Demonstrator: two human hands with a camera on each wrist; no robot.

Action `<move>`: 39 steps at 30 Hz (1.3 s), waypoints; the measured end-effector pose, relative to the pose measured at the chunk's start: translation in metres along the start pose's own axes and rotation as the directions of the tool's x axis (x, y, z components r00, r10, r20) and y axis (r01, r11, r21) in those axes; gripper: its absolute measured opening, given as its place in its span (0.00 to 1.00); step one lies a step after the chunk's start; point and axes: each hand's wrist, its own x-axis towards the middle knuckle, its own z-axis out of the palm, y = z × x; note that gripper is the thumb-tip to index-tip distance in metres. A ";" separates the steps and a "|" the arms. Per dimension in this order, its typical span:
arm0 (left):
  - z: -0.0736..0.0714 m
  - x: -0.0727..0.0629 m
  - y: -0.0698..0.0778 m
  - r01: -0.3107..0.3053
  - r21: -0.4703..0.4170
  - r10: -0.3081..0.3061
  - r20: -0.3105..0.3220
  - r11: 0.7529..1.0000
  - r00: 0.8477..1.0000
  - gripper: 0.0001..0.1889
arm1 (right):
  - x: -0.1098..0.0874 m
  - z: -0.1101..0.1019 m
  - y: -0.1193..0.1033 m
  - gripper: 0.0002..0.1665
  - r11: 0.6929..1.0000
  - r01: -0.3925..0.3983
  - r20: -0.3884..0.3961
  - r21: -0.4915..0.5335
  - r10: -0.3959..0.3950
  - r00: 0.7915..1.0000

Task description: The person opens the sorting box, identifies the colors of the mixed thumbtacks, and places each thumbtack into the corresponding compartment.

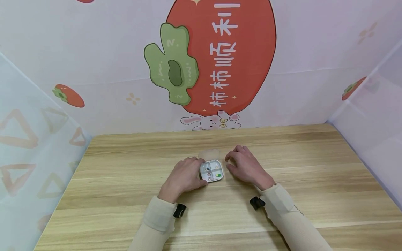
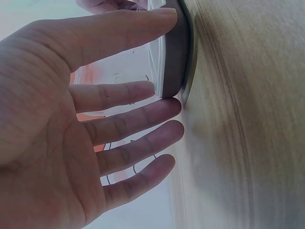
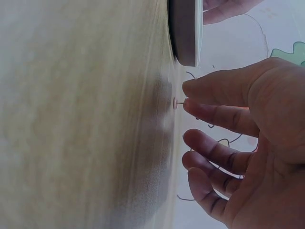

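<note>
A small white box (image 1: 211, 170) with four compartments lies on the wooden table, small coloured pieces inside it. My left hand (image 1: 185, 174) holds it from the left, thumb at the near edge and a fingertip at the far rim. In the left wrist view the box's dark side (image 2: 174, 52) shows between that thumb and the fingers. Just right of the box is my right hand (image 1: 246, 164). Its thumb and index fingertips pinch the thin post of a tiny stud earring (image 3: 175, 103), whose pinkish disc points towards the table. The other fingers are loosely bent.
Behind the box, a pale see-through flap (image 1: 208, 153) lies on the table (image 1: 125, 209). A printed wall (image 1: 116, 69) rises from the table's far edge, with side walls left and right. A black strap mount (image 1: 257, 203) sits at the right wrist.
</note>
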 end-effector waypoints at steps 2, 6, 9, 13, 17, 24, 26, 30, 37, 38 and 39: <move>0.000 0.000 0.000 -0.001 0.001 0.001 -0.002 1.000 1.000 0.34 | 0.000 0.000 0.000 0.07 1.000 -0.008 0.003 0.001 0.008 1.000; 0.000 0.000 0.000 -0.010 0.001 0.010 -0.007 1.000 1.000 0.34 | 0.001 0.000 0.000 0.04 1.000 -0.006 -0.005 -0.003 0.006 1.000; 0.000 0.000 0.000 -0.017 -0.002 0.017 -0.012 1.000 1.000 0.34 | 0.001 0.001 0.000 0.03 1.000 0.000 -0.013 -0.013 0.000 1.000; -0.001 -0.001 0.000 -0.026 -0.003 0.026 -0.016 1.000 1.000 0.34 | 0.001 0.002 0.001 0.03 1.000 0.012 -0.014 -0.027 -0.013 1.000; 0.000 0.000 0.000 -0.035 0.007 0.035 -0.017 0.999 0.999 0.33 | 0.001 0.001 0.002 0.02 0.999 0.028 -0.012 -0.028 -0.029 1.000; 0.000 0.000 -0.001 -0.043 0.013 0.044 -0.020 0.999 0.999 0.33 | 0.001 -0.001 0.002 0.02 0.998 0.051 -0.018 -0.028 -0.052 0.999; 0.000 0.000 -0.001 -0.043 0.012 0.043 -0.019 0.999 0.999 0.33 | 0.001 -0.001 0.001 0.04 0.998 0.048 -0.016 -0.032 -0.049 0.999; 0.000 0.000 -0.001 -0.043 0.010 0.043 -0.022 0.999 0.999 0.32 | 0.001 -0.001 0.000 0.04 0.999 0.035 -0.006 -0.033 -0.035 0.999; 0.001 0.000 -0.001 -0.045 0.011 0.045 -0.021 0.999 0.999 0.33 | 0.002 -0.001 -0.001 0.04 0.999 0.033 -0.025 -0.016 -0.033 0.999; 0.001 0.000 -0.001 -0.044 0.011 0.044 -0.020 0.999 0.999 0.33 | 0.002 -0.001 -0.001 0.04 0.999 0.031 -0.028 -0.011 -0.032 0.999; 0.001 0.001 -0.001 -0.043 0.012 0.044 -0.020 0.999 0.999 0.33 | 0.003 -0.001 -0.001 0.04 1.000 0.026 -0.030 -0.003 -0.026 0.999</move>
